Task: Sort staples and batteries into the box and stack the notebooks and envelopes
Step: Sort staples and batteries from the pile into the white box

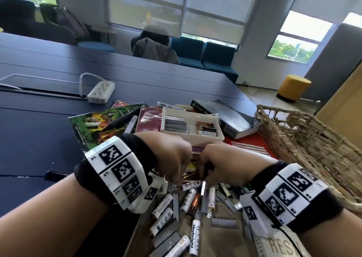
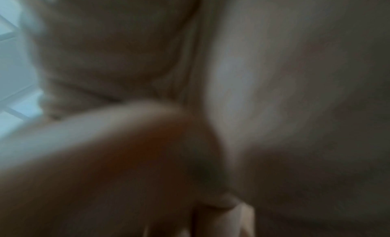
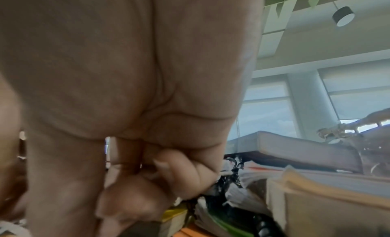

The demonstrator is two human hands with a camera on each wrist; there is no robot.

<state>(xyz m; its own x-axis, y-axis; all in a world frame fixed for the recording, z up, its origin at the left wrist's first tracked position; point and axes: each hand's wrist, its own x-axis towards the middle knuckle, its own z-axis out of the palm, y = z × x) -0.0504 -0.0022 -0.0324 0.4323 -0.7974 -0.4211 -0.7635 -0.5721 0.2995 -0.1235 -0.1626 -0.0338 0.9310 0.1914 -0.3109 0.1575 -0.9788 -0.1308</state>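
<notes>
A long dark blue table [image 1: 58,84] is set before blinded windows. At its near edge, the left hand [image 1: 172,156] and right hand [image 1: 221,162] are curled together over loose white and copper batteries [image 1: 188,198] and grey staple strips [image 1: 225,222], probably to gather them; what is pinched cannot be told, the fingertips being hidden. The white plastic box [image 1: 220,134], part-filled, is placed just beyond. The left wrist view is blurred.
</notes>
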